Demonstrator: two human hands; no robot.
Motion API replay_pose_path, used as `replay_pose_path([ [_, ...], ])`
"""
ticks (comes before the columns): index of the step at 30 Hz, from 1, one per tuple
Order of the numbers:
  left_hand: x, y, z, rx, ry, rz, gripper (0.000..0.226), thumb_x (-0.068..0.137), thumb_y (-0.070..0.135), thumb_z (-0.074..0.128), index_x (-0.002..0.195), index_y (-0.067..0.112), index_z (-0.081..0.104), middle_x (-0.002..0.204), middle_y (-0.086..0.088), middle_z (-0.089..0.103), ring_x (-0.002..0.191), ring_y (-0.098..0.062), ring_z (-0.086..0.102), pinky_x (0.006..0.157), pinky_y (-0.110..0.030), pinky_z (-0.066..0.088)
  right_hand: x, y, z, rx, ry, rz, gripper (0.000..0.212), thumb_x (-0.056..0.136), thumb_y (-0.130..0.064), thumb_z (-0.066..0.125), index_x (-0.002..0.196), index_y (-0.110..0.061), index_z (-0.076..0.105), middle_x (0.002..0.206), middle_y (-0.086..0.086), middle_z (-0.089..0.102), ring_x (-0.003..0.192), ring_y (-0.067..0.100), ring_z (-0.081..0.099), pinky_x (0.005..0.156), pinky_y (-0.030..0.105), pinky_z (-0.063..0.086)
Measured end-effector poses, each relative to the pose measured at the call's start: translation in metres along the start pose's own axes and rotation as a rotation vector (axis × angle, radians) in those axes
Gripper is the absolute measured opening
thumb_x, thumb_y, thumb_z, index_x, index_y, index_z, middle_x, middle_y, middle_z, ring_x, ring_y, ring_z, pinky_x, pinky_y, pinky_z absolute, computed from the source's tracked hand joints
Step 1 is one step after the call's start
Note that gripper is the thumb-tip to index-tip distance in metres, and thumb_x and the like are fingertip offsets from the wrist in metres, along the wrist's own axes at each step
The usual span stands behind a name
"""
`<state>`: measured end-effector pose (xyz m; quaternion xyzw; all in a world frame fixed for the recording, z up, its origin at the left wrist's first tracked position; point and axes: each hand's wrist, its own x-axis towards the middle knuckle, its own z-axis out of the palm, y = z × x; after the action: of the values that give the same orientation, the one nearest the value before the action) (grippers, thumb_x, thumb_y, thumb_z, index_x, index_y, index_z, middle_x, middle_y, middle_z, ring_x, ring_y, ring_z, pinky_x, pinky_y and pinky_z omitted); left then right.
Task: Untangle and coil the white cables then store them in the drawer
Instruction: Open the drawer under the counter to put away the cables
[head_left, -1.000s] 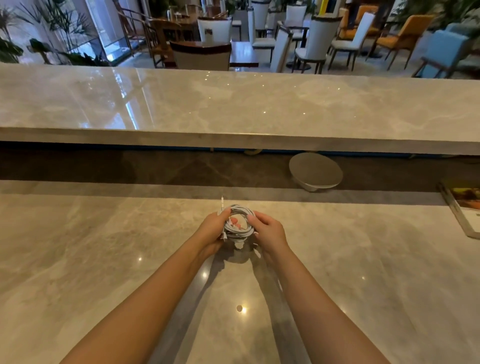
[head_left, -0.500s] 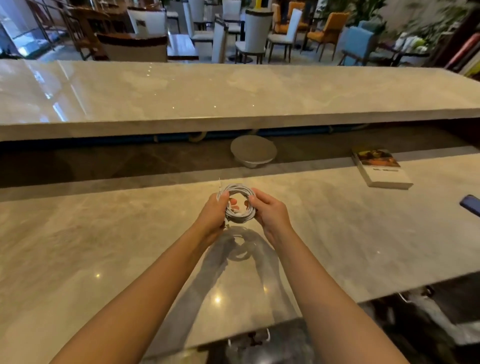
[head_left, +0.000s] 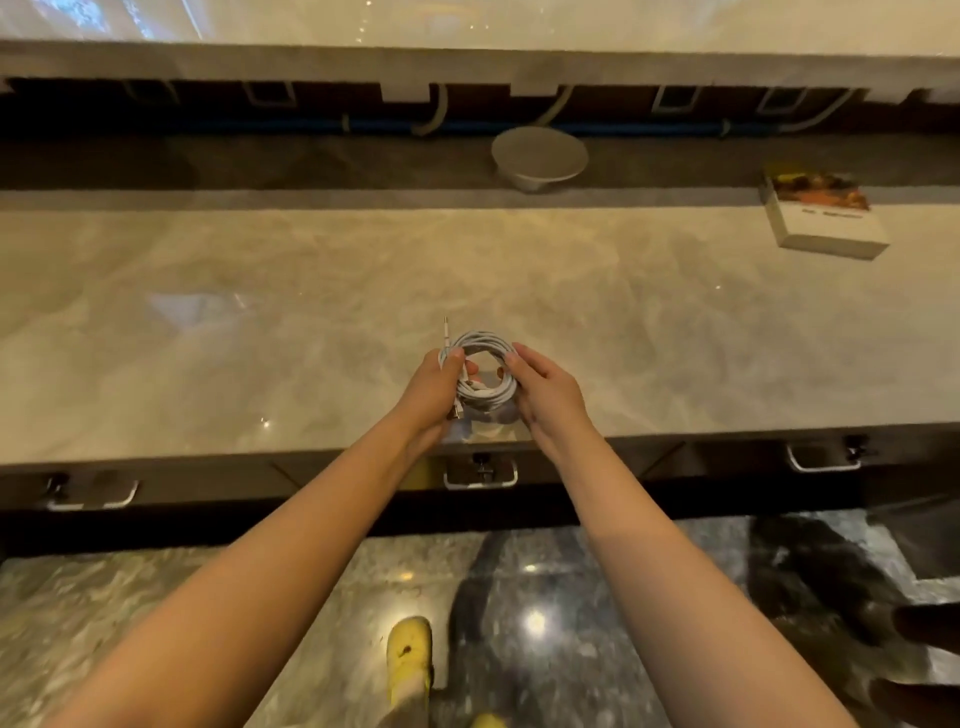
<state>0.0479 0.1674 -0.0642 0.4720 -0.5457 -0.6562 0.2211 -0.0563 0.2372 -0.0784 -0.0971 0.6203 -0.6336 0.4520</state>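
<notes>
The white cables (head_left: 485, 395) are wound into one round coil, held upright between both hands just above the near edge of the marble counter (head_left: 260, 322). My left hand (head_left: 431, 389) grips the coil's left side, thumb over the top, and a thin plug sticks up beside that thumb. My right hand (head_left: 545, 395) grips the right side, fingers curled round the strands. Directly below the hands, under the counter edge, a shut drawer shows its metal handle (head_left: 480, 474).
More drawer handles sit at the left (head_left: 91, 496) and right (head_left: 823, 457) under the counter. A grey bowl (head_left: 539, 156) and a white book (head_left: 823, 218) lie at the back. A yellow shoe (head_left: 410, 660) stands on the dark stone floor.
The view has tilted down and back, so the drawer fronts and floor now show. Both hands have brought the coil from mid-counter toward the near edge, their hold unchanged.
</notes>
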Motion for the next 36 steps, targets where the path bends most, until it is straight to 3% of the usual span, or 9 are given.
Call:
replay_pose_path([
  [3, -0.006, -0.008, -0.009, 0.027, 0.019, 0.006, 0.029, 0.101, 0.029, 0.034, 0.090, 0.011, 0.054, 0.091, -0.014, 0.058, 0.086, -0.027, 0.055, 0.078, -0.038, 0.044, -0.021, 0.011, -0.006, -0.160, 0.003, -0.071, 0.040, 0.095, -0.027, 0.051, 0.129, -0.007, 0.053, 0.127, 0.006, 0.059, 0.113, 0.017, 0.058, 0.102, 0.035, 0.045],
  [8, 0.000, -0.021, -0.028, -0.002, 0.031, -0.014, 0.030, 0.101, 0.029, 0.033, 0.083, 0.017, 0.055, 0.089, -0.010, 0.060, 0.087, -0.026, 0.056, 0.067, -0.036, 0.046, -0.082, 0.082, -0.045, -0.804, 0.077, -0.621, 0.027, 0.094, -0.025, 0.046, 0.112, -0.011, 0.061, 0.107, -0.001, 0.060, 0.103, 0.002, 0.048, 0.092, 0.004, 0.031],
  [13, 0.011, -0.034, -0.030, -0.030, 0.001, 0.000, 0.019, 0.100, 0.031, 0.037, 0.095, 0.019, 0.051, 0.091, -0.003, 0.059, 0.089, -0.023, 0.056, 0.072, -0.039, 0.047, -0.048, 0.147, -0.073, -1.314, -0.125, -0.550, 0.044, 0.092, -0.026, 0.052, 0.130, -0.004, 0.050, 0.133, 0.012, 0.050, 0.127, 0.026, 0.044, 0.109, 0.035, 0.032],
  [17, 0.015, -0.041, -0.030, -0.086, 0.007, 0.002, 0.018, 0.101, 0.028, 0.036, 0.095, 0.020, 0.052, 0.090, -0.003, 0.060, 0.091, -0.022, 0.056, 0.093, -0.041, 0.045, -0.026, 0.161, -0.067, -1.554, -0.236, -0.702, 0.045, 0.084, -0.019, 0.065, 0.124, 0.000, 0.055, 0.121, 0.017, 0.059, 0.117, 0.035, 0.055, 0.104, 0.042, 0.039],
  [21, 0.013, -0.041, -0.029, -0.128, 0.007, 0.014, 0.017, 0.101, 0.025, 0.035, 0.095, 0.019, 0.050, 0.095, -0.008, 0.060, 0.088, -0.020, 0.058, 0.093, -0.039, 0.046, -0.021, 0.177, -0.060, -1.696, -0.176, -0.836, 0.066, 0.070, -0.026, 0.076, 0.126, 0.000, 0.053, 0.116, 0.016, 0.061, 0.109, 0.034, 0.059, 0.105, 0.044, 0.035],
  [26, 0.007, -0.039, -0.029, -0.145, 0.000, 0.010, 0.016, 0.101, 0.026, 0.034, 0.103, 0.017, 0.047, 0.088, -0.002, 0.058, 0.077, -0.015, 0.055, 0.067, -0.031, 0.046, -0.024, 0.185, -0.059, -1.669, -0.131, -0.821, 0.068, 0.070, -0.021, 0.077, 0.128, 0.002, 0.050, 0.119, 0.019, 0.058, 0.116, 0.036, 0.055, 0.103, 0.045, 0.039],
  [31, 0.004, -0.036, -0.027, -0.152, 0.010, -0.012, 0.017, 0.102, 0.026, 0.033, 0.107, 0.015, 0.046, 0.088, -0.001, 0.057, 0.077, -0.015, 0.055, 0.058, -0.029, 0.043, -0.034, 0.194, -0.060, -1.597, -0.140, -0.801, 0.059, 0.076, -0.018, 0.071, 0.128, 0.002, 0.050, 0.122, 0.020, 0.056, 0.118, 0.036, 0.052, 0.106, 0.045, 0.035],
  [34, 0.005, -0.037, -0.027, -0.159, 0.022, -0.023, 0.016, 0.101, 0.026, 0.033, 0.102, 0.018, 0.047, 0.087, -0.001, 0.058, 0.084, -0.019, 0.055, 0.066, -0.031, 0.044, -0.052, 0.197, -0.068, -1.152, -0.150, -0.674, 0.042, 0.088, -0.013, 0.057, 0.128, -0.002, 0.050, 0.130, 0.015, 0.047, 0.126, 0.025, 0.039, 0.111, 0.028, 0.027],
  [36, 0.004, -0.036, -0.026, -0.168, 0.022, -0.029, 0.018, 0.102, 0.026, 0.033, 0.108, 0.016, 0.046, 0.086, -0.001, 0.058, 0.086, -0.020, 0.055, 0.065, -0.032, 0.044, -0.064, 0.195, -0.065, -0.691, 0.056, -0.509, 0.028, 0.089, -0.008, 0.055, 0.118, -0.006, 0.055, 0.122, 0.010, 0.047, 0.116, 0.018, 0.045, 0.102, 0.014, 0.032],
])
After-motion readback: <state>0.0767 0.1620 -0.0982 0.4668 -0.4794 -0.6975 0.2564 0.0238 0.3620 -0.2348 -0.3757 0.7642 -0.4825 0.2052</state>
